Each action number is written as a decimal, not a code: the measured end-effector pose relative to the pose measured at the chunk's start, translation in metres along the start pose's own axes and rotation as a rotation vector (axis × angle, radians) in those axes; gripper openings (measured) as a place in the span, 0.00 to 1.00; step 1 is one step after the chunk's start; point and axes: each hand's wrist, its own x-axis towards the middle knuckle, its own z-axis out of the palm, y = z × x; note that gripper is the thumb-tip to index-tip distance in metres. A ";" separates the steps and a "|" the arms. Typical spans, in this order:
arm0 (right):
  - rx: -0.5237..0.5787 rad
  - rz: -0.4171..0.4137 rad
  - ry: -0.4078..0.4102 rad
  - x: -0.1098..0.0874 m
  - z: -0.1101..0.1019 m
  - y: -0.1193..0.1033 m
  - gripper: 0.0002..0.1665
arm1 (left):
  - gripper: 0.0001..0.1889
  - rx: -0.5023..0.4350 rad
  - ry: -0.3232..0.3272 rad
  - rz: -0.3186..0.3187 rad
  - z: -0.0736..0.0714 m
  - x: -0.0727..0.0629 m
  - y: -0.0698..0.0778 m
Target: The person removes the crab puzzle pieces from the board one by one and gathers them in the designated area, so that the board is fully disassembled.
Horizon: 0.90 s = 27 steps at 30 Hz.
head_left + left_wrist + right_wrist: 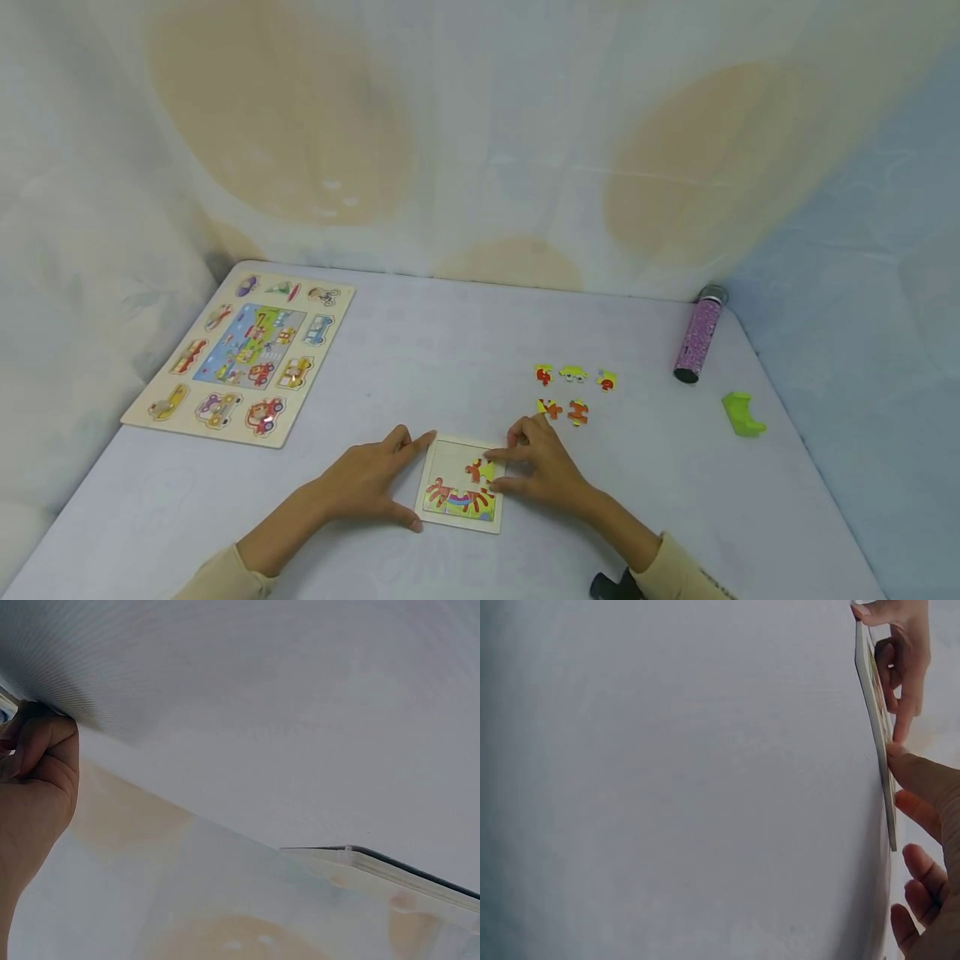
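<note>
Cream square puzzle tray (pixel 454 459), partly filled, red-and-yellow pieces (pixel 457 502) inside

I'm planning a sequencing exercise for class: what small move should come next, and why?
Probably the right hand should settle the puzzle piece it seems to pinch: that piece sits in the frame just above the bottom row of pieces, and the left hand touches the frame's left side.
</note>
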 end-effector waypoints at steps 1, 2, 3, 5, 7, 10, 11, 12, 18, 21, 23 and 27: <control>0.001 -0.004 0.010 0.000 0.001 0.000 0.22 | 0.59 0.000 -0.001 0.001 0.000 0.000 0.000; 0.002 -0.007 0.019 -0.001 0.002 0.000 0.22 | 0.59 0.001 -0.001 0.002 0.000 0.000 0.000; 0.005 -0.008 0.026 -0.001 0.003 0.000 0.21 | 0.59 0.000 0.000 0.002 0.000 0.001 0.000; 0.010 -0.009 0.038 -0.002 0.004 0.000 0.20 | 0.59 0.000 -0.001 0.002 0.001 0.001 -0.001; 0.013 -0.011 0.046 -0.002 0.006 -0.001 0.20 | 0.59 0.000 -0.001 0.001 0.001 0.001 -0.001; 0.023 -0.018 0.052 -0.001 0.007 0.000 0.19 | 0.59 0.003 0.000 -0.002 0.001 0.001 -0.001; 0.026 -0.021 0.052 -0.001 0.007 0.000 0.19 | 0.59 0.004 0.001 -0.002 0.001 0.001 -0.001; 0.032 -0.022 0.050 -0.001 0.007 0.000 0.18 | 0.59 0.005 0.002 -0.003 0.002 0.001 -0.001; 0.058 -0.034 0.044 -0.001 0.007 0.002 0.17 | 0.59 0.008 0.005 -0.004 0.002 0.001 -0.001; 0.053 -0.037 0.051 -0.003 0.004 0.004 0.16 | 0.60 0.009 0.003 -0.006 0.003 0.001 -0.001; 0.052 -0.036 0.060 -0.005 0.002 0.006 0.16 | 0.60 0.013 0.005 -0.004 0.003 0.001 -0.001; 0.065 -0.024 0.084 -0.009 -0.006 0.012 0.17 | 0.60 0.012 0.010 -0.004 0.003 0.000 -0.001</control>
